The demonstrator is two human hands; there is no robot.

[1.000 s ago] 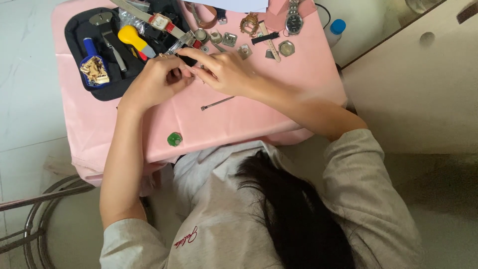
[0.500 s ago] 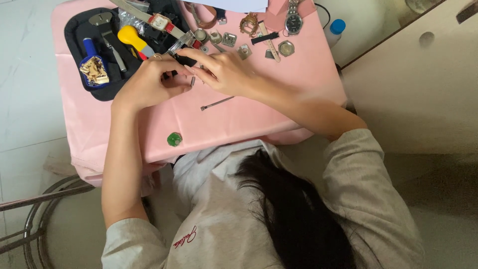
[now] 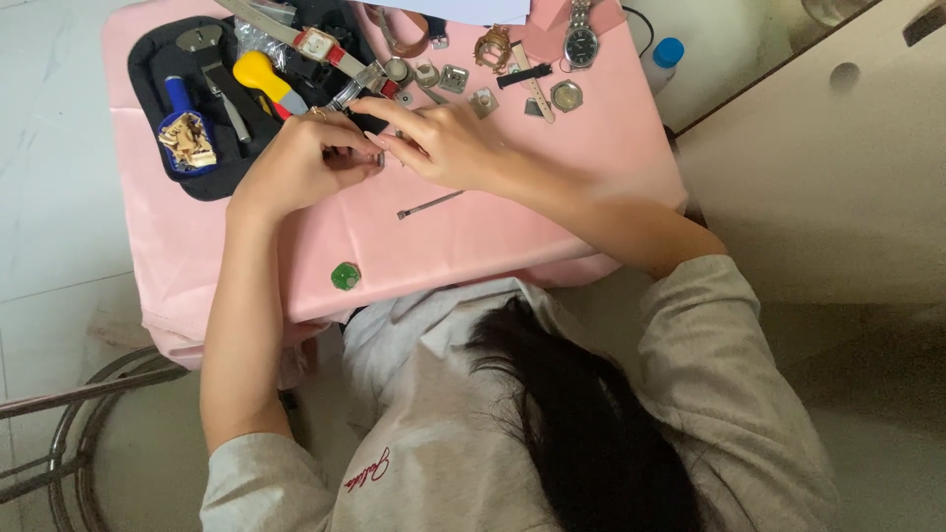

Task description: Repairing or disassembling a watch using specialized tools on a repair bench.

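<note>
A pink-covered counter (image 3: pixel 296 236) stands on a pale tiled floor, with a beige cabinet (image 3: pixel 838 167) to one side. The left hand (image 3: pixel 296 167) and right hand (image 3: pixel 443 143) meet near the counter's far edge, fingers pinched narrow around a small dark watch part (image 3: pixel 379 158), too tiny to identify. It looks like fine fitting work in hand, and the next move would call for steady, precise fingertips. A thin metal pin (image 3: pixel 429 205) lies just beside the hands, and a small green piece (image 3: pixel 345 276) sits near the front edge. A black tool tray (image 3: pixel 158 59) holds a yellow-handled tool (image 3: pixel 264 79). A silver wristwatch (image 3: pixel 581 34) lies beyond, near a blue-capped bottle (image 3: pixel 660 61).
</note>
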